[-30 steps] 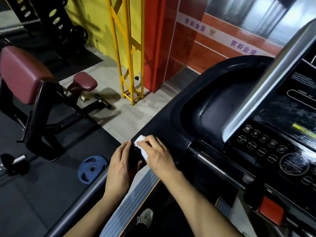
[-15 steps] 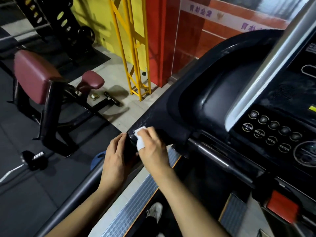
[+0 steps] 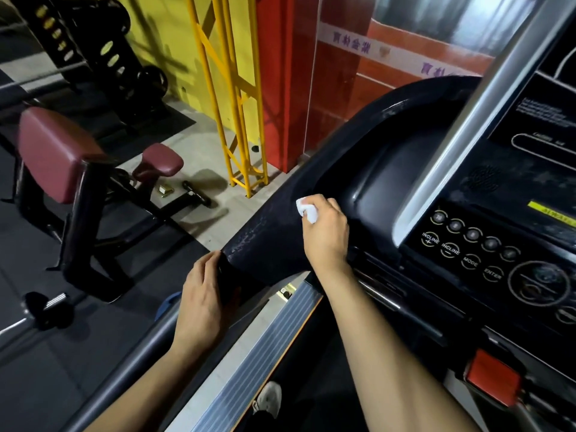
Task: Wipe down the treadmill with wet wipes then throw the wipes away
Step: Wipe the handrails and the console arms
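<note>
Left hand point(image 3: 204, 296) grips the near end of the treadmill's point(image 3: 389, 169) black left arm, fingers wrapped round it, steadying. Right hand point(image 3: 324, 235) pinches a bunched white wipe point(image 3: 307, 210) and presses it on the top of that arm, at the edge of the recessed tray. Risk: wipe is wadded small, so contact patch is narrow; likely streaks and missed dust on the speckled surface beside it. Risk: button panel point(image 3: 467, 244) lies just right of the hand; a wide stroke could press keys or carry moisture onto them.
</note>
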Action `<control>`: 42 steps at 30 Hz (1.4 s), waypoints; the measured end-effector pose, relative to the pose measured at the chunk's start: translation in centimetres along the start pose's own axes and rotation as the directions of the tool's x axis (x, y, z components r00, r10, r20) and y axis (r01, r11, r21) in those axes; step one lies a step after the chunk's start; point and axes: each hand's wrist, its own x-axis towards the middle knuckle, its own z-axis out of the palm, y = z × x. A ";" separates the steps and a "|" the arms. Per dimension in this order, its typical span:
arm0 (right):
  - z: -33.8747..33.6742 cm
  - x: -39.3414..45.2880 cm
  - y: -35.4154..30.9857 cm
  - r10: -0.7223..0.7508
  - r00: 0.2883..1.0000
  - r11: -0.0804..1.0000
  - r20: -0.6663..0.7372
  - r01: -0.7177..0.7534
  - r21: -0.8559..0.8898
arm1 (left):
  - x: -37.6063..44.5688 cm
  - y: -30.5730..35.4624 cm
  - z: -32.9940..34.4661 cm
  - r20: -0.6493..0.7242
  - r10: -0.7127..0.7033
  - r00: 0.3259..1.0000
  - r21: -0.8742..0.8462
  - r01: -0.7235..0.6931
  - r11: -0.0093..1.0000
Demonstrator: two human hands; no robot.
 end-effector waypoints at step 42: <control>-6.2 20.4 5.4 0.200 0.976 0.490 -0.088 -0.178 -0.854 | 14.5 9.5 4.6 0.114 0.489 0.865 0.125 -0.501 0.857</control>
